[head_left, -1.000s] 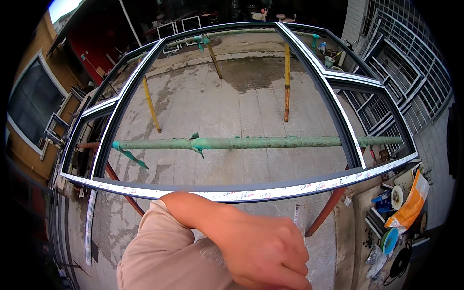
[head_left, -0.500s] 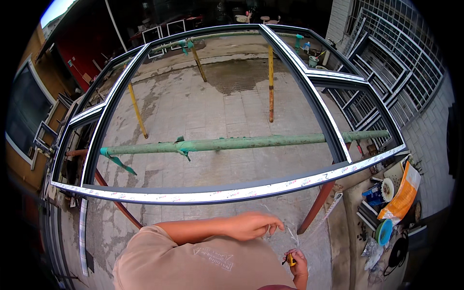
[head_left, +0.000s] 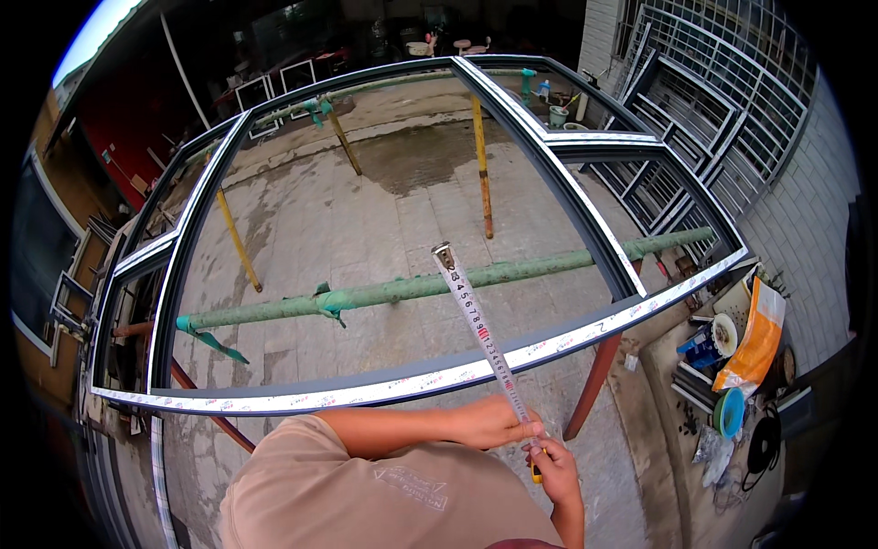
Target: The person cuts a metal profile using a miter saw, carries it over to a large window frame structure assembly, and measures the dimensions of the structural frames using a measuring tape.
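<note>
My right hand (head_left: 558, 476) is closed round a tape measure with a yellow case (head_left: 537, 469), low in front of my body. From it the white tape blade (head_left: 483, 335) runs forward and slightly left, crossing over the near bar of a large window frame (head_left: 357, 397). Its metal end hook is up over the frame's middle opening. My left hand (head_left: 498, 423) reaches across from the left, its fingers closed on the blade just above the case. The dark frame, with printed white protective film along its bars, lies flat in front of me.
A green pipe (head_left: 393, 290) and yellow and rust-red legs support the frame. Metal grilles (head_left: 722, 91) lean on the right wall. Buckets, an orange-and-white sack (head_left: 755, 339), a turquoise basin (head_left: 729, 412) and a black coil (head_left: 763, 444) sit at the right. Long profiles lie left.
My right hand has risen with the tape measure, and my left hand has moved from beside it onto the blade. The blade now stretches forward over the frame. The view has shifted slightly.
</note>
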Demonstrator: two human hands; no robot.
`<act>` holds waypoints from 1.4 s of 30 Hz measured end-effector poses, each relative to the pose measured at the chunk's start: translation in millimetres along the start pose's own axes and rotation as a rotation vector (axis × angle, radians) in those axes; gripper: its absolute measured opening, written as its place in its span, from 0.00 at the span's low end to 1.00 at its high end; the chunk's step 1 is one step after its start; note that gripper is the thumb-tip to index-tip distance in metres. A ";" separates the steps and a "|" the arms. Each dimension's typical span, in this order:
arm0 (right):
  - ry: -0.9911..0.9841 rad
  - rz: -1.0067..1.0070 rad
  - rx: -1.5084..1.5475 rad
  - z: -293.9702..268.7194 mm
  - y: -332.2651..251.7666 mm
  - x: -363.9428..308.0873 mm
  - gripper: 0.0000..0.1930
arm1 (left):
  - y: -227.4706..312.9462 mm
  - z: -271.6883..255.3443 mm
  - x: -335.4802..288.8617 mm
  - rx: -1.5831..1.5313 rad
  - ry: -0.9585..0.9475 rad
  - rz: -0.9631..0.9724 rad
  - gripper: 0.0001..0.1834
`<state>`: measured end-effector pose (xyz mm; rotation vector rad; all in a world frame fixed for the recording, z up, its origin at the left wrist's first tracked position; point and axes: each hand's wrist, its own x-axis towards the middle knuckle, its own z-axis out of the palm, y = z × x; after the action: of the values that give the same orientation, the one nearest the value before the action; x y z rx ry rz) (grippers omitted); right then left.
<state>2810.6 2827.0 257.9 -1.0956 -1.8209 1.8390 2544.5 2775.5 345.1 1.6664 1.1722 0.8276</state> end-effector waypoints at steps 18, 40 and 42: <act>0.255 0.521 0.034 -74.3 93.6 -138.7 0.14 | -48.6 -244.0 65.0 -0.296 0.867 -0.104 0.21; 0.584 0.510 0.047 -255.5 140.5 -267.4 0.08 | -96.0 -338.7 226.2 -0.367 1.136 -0.258 0.12; 0.582 0.467 0.037 -262.0 128.2 -264.6 0.07 | -109.5 -364.4 244.3 -0.356 1.123 -0.263 0.11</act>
<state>3203.6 2807.1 241.0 -1.9179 -1.2576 1.5159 2264.7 3128.9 380.7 0.6554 1.7668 1.7608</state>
